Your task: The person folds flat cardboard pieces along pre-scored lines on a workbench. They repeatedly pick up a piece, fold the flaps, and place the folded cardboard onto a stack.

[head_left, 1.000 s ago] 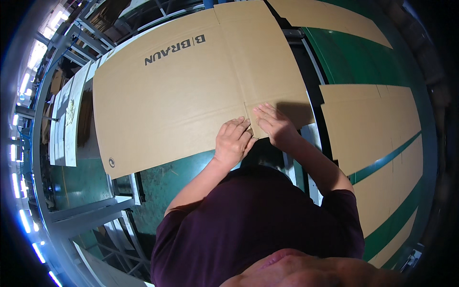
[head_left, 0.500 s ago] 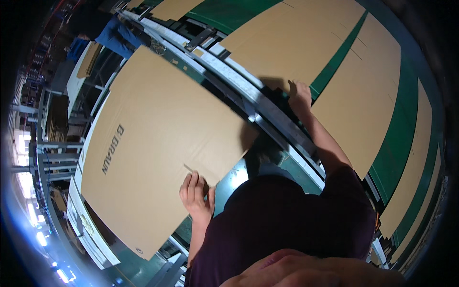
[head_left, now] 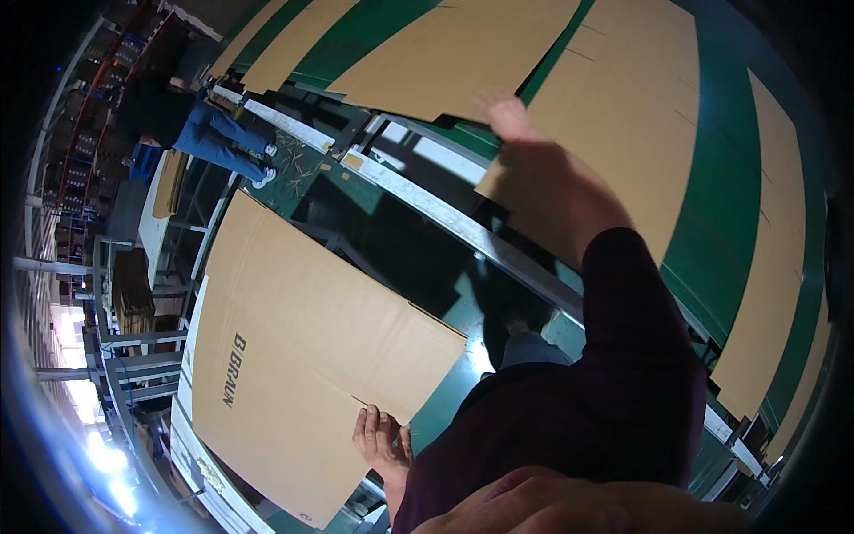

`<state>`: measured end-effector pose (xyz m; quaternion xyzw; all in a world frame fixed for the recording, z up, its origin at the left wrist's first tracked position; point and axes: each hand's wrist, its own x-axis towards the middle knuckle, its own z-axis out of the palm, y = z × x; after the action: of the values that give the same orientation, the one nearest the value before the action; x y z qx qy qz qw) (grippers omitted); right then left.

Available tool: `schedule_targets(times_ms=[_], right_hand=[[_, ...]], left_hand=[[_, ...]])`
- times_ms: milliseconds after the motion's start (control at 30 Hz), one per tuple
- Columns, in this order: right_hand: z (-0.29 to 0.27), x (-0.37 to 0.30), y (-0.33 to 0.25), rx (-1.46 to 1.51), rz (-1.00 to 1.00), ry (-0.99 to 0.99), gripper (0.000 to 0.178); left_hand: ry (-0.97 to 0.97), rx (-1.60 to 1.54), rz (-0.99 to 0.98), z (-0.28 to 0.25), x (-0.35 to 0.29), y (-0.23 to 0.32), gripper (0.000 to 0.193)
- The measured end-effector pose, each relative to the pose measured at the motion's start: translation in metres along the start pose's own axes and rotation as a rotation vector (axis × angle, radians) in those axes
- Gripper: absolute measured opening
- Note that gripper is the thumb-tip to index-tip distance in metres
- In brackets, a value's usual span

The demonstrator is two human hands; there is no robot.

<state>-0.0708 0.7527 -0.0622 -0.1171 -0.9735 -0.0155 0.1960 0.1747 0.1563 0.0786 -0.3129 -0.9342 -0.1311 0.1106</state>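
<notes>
Green belt (head_left: 712, 222) below me. My left hand (head_left: 381, 442) pinches edge of big flat cardboard sheet (head_left: 302, 356). My right hand (head_left: 525, 147) reaches far out, blurry, maybe open, onto another cardboard sheet (head_left: 640, 116).

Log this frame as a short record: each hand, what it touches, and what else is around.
left hand: grips the edge of a flat cardboard sheet
right hand: reaches out over another sheet on the green belt; contact unclear
between them: metal rail
other sheets: several more on the belt
background: a person standing at upper left
</notes>
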Motion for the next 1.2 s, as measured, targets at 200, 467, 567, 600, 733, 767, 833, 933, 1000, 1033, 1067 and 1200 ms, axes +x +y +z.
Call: schedule_targets(times_ms=[200, 467, 567, 600, 733, 767, 833, 933, 1000, 1033, 1067, 1200], right_hand=[[-0.17, -0.046, 0.095, 0.159, 0.102, 0.103, 0.046], [-0.397, -0.146, -0.033, 0.507, -0.014, 0.631, 0.027], [-0.438, -0.138, -0.05, 0.834, 0.093, 1.042, 0.031], [-0.436, -0.13, -0.034, 0.998, 0.077, 1.02, 0.032], [-0.331, -0.117, 0.046, 0.833, 0.505, 0.886, 0.044], [-0.281, -0.122, 0.062, 0.661, 0.534, 0.854, 0.05], [-0.169, -0.156, 0.057, 0.623, 0.752, 0.614, 0.066], [0.044, -0.254, 0.016, 1.087, 1.316, 0.356, 0.076], [0.087, -0.267, -0.067, 1.353, 1.134, 0.132, 0.061], [0.066, -0.258, -0.095, 1.719, 1.206, -0.025, 0.051], [0.083, -0.246, -0.09, 1.84, 1.193, -0.075, 0.043], [0.07, -0.117, -0.07, 2.047, 1.184, -0.03, 0.012]], left_hand=[[0.059, -0.021, 0.077, 0.007, 0.013, -0.006, 0.039], [0.11, -0.069, 0.16, -0.003, 0.024, -0.006, 0.037], [0.126, -0.102, 0.176, -0.006, 0.022, -0.008, 0.036], [0.137, -0.088, 0.174, -0.007, 0.022, -0.008, 0.038], [0.13, -0.08, 0.178, -0.007, 0.026, -0.004, 0.041], [0.124, -0.077, 0.169, -0.007, 0.025, -0.003, 0.042], [0.121, -0.065, 0.133, -0.009, 0.021, -0.003, 0.042], [0.138, -0.101, 0.128, -0.001, 0.026, -0.003, 0.042], [0.13, -0.068, 0.074, -0.002, 0.021, 0.001, 0.043], [0.12, -0.054, 0.053, -0.006, 0.018, 0.003, 0.043], [0.116, -0.046, 0.038, -0.008, 0.015, 0.005, 0.043], [0.097, -0.043, 0.007, -0.007, 0.015, 0.005, 0.045]])
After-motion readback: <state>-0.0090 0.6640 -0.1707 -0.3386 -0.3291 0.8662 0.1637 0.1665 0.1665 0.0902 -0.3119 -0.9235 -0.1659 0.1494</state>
